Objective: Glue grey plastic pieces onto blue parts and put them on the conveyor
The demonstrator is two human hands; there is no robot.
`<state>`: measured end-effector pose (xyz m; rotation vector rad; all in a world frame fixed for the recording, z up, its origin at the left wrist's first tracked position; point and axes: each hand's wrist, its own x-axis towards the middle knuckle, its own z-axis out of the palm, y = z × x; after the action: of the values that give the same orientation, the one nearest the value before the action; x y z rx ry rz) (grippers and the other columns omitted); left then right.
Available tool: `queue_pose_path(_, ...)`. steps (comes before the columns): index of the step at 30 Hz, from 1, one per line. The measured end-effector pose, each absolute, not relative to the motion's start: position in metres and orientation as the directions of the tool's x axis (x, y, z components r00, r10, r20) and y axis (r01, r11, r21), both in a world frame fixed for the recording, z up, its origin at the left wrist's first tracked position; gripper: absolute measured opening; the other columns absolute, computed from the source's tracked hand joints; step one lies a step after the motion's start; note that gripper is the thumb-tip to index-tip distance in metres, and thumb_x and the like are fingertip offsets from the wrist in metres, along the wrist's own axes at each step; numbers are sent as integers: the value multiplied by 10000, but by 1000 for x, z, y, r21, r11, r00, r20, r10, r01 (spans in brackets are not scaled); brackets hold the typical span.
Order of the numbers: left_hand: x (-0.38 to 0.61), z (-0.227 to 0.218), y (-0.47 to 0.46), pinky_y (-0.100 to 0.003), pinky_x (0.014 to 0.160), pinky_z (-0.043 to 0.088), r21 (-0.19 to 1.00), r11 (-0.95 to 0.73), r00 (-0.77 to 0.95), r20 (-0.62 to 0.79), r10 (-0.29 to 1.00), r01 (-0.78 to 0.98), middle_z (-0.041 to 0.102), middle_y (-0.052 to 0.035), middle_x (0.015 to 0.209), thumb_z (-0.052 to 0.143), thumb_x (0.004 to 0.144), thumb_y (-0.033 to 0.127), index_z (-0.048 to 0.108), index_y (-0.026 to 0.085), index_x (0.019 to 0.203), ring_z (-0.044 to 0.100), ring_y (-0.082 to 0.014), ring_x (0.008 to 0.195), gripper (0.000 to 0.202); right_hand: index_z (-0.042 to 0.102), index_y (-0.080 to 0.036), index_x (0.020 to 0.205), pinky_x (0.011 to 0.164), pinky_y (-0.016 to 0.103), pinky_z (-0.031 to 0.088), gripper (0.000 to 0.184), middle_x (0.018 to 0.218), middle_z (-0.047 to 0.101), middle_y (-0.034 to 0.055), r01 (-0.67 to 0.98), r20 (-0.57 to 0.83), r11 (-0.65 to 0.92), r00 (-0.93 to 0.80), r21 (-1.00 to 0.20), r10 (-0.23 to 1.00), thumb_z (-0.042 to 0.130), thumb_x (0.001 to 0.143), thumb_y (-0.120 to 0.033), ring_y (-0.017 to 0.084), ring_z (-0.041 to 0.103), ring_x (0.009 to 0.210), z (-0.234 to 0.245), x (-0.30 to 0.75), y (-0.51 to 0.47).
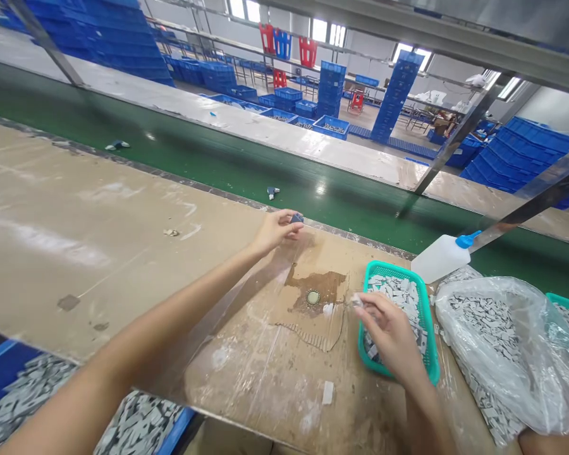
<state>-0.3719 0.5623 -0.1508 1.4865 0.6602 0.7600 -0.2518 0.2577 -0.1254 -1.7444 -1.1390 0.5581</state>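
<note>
My left hand (pixel 277 229) reaches out to the far edge of the worktable (pixel 99 227) and pinches a small dark grey piece (pixel 296 218) beside the green conveyor belt (pixel 246 170). My right hand (pixel 391 332) hovers over a teal basket (pixel 431 366) full of small grey-white pieces, its fingers curled around a small pale piece at the basket's left rim. Between my hands lies a stained cardboard scrap (pixel 313 303) with a small round metal cap (pixel 313 297) on it.
A clear plastic bag (pixel 512 354) of grey pieces lies right of the basket, with a white squeeze bottle (pixel 440 256) with a blue nozzle behind it. A blue crate (pixel 9 373) of pieces sits at lower left. Two small parts (pixel 272 191) lie on the belt. Stacked blue crates (pixel 398 95) fill the background.
</note>
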Motion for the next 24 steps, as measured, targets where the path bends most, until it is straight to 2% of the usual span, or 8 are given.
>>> queue_pose_path(2, -394, -148, 534, -301, 740, 583, 977, 162, 678, -24, 734, -141, 666, -82, 872, 873, 600, 391, 663, 102, 951, 644, -171, 758, 501, 700, -215, 1040, 800, 316, 517, 226, 1011, 685, 79, 548, 183, -106, 447, -830, 875, 539, 916, -314, 197, 636, 870, -127, -266, 270)
queue_pose_path(5, -418, -149, 504, -320, 875, 571, 866, 440, 747, -126, 653, -239, 672, -93, 913, 884, 614, 288, 679, 95, 930, 663, -193, 880, 424, 705, -214, 1030, 813, 313, 516, 228, 1020, 691, 77, 653, 270, -90, 430, -752, 862, 514, 907, -225, 192, 647, 896, -135, -284, 288)
queue_pose_path(8, -429, -155, 492, -375, 931, 561, 784, 566, 769, -191, 609, -254, 669, -104, 911, 849, 656, 190, 675, 77, 888, 667, -225, 938, 310, 706, -194, 1074, 822, 326, 524, 274, 1006, 706, 92, 684, 285, -117, 445, -720, 849, 485, 914, -207, 202, 659, 908, -149, -297, 301)
queue_pose_path(13, -434, -166, 497, -413, 845, 587, 773, 566, 751, -186, 634, -286, 666, -92, 832, 905, 575, 231, 664, 85, 856, 677, -265, 909, 398, 667, -169, 1157, 791, 341, 545, 313, 1080, 706, 127, 643, 205, -223, 521, -732, 829, 515, 908, -283, 218, 676, 889, -168, -305, 309)
queue_pose_path(15, -437, -166, 500, -379, 775, 593, 796, 528, 735, -163, 658, -296, 662, -77, 796, 928, 537, 288, 667, 95, 842, 681, -253, 848, 445, 662, -162, 1133, 776, 340, 548, 305, 1075, 705, 131, 637, 182, -251, 534, -729, 826, 525, 904, -308, 220, 677, 879, -170, -305, 310)
queue_pose_path(19, -442, -164, 503, -278, 653, 549, 838, 494, 723, -193, 664, -230, 636, -52, 710, 920, 547, 364, 683, 92, 822, 642, -163, 639, 453, 675, -187, 987, 783, 348, 535, 222, 966, 709, 103, 703, 223, -227, 486, -673, 845, 503, 922, -312, 218, 660, 864, -169, -305, 313)
queue_pose_path(24, -441, -170, 502, -264, 642, 532, 812, 526, 731, -196, 654, -252, 628, -53, 705, 909, 572, 357, 684, 84, 840, 628, -149, 627, 444, 701, -202, 990, 786, 324, 528, 233, 929, 721, 77, 756, 264, -222, 463, -616, 846, 504, 940, -317, 203, 664, 859, -167, -306, 313)
